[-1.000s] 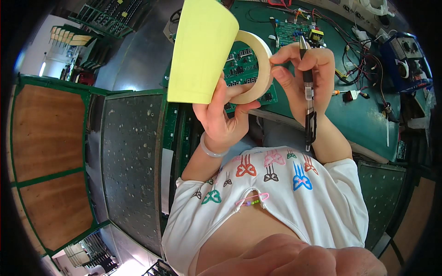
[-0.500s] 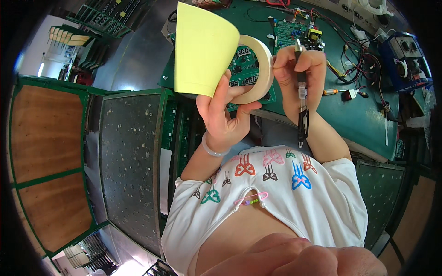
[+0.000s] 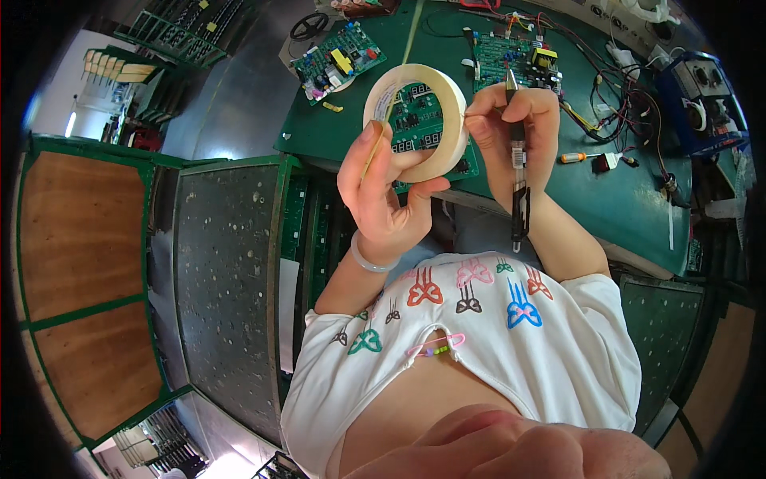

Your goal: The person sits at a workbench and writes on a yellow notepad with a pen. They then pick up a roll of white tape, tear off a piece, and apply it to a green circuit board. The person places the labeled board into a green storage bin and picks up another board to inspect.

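Observation:
My left hand (image 3: 384, 195) is closed on a roll of cream masking tape (image 3: 455, 132), with fingers through its ring. Between the same fingers is a sheet of yellow paper (image 3: 412, 36), now seen almost edge-on as a thin line. At the roll's right side, my right hand (image 3: 536, 128) has thumb and forefinger pinched against the tape's edge. A black and clear pen (image 3: 520, 184) lies across that hand, held by its fingers, one end pointing toward my chest. Behind the ring, a green circuit board (image 3: 420, 120) with digit displays lies at the table's near edge, partly hidden.
On the green table (image 3: 622, 207) lie a circuit board (image 3: 339, 61) at the left and another circuit board (image 3: 507, 57) at the back. Tangled wires (image 3: 630, 104), an orange-handled screwdriver (image 3: 572, 158) and a blue instrument box (image 3: 702, 104) are on the right.
The yellow paper has turned from showing its broad face to edge-on, uncovering the left circuit board. The tape roll has turned to show more of its ring. My right hand has shifted slightly left.

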Motion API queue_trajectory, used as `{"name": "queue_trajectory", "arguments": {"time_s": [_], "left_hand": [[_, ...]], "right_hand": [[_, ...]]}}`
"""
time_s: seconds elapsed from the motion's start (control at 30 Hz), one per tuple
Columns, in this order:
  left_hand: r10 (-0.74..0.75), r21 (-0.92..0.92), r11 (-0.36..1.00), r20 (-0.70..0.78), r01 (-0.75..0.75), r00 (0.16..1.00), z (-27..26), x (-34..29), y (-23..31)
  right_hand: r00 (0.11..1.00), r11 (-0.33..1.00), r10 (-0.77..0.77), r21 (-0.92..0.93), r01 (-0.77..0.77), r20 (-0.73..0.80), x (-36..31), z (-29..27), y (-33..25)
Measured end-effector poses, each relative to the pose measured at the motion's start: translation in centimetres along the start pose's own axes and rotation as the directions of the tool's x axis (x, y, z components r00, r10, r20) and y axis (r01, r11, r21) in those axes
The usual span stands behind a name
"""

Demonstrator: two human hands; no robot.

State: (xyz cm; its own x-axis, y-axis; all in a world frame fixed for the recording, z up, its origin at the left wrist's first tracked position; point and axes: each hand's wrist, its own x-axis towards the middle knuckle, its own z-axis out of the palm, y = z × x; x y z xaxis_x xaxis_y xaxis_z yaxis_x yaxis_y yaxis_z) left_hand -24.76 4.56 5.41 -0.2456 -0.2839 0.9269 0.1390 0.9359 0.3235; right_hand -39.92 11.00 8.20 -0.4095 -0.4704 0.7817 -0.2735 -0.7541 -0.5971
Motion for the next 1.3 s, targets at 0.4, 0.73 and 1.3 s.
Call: {"name": "queue_trajectory", "arguments": {"time_s": [0.4, 0.73, 1.3], "left_hand": [[-0.102, 0.020, 0.995, 0.141, 0.100, 0.985, 0.0, 0.1, 0.5], [-0.018, 0.133, 0.991, 0.198, -0.008, 0.980, 0.0, 0.1, 0.4], [-0.526, -0.029, 0.842, 0.187, 0.539, 0.830, 1.7, 0.5, -0.1]], "right_hand": [[0.997, 0.992, 0.075, 0.095, -0.076, 0.019, 0.4, -0.3, -0.2], [0.962, 0.960, 0.270, 0.069, -0.272, 0.032, -0.1, -0.7, 0.4], [0.963, 0.966, 0.244, -0.116, -0.231, 0.117, -2.2, -0.8, 2.5]]}}
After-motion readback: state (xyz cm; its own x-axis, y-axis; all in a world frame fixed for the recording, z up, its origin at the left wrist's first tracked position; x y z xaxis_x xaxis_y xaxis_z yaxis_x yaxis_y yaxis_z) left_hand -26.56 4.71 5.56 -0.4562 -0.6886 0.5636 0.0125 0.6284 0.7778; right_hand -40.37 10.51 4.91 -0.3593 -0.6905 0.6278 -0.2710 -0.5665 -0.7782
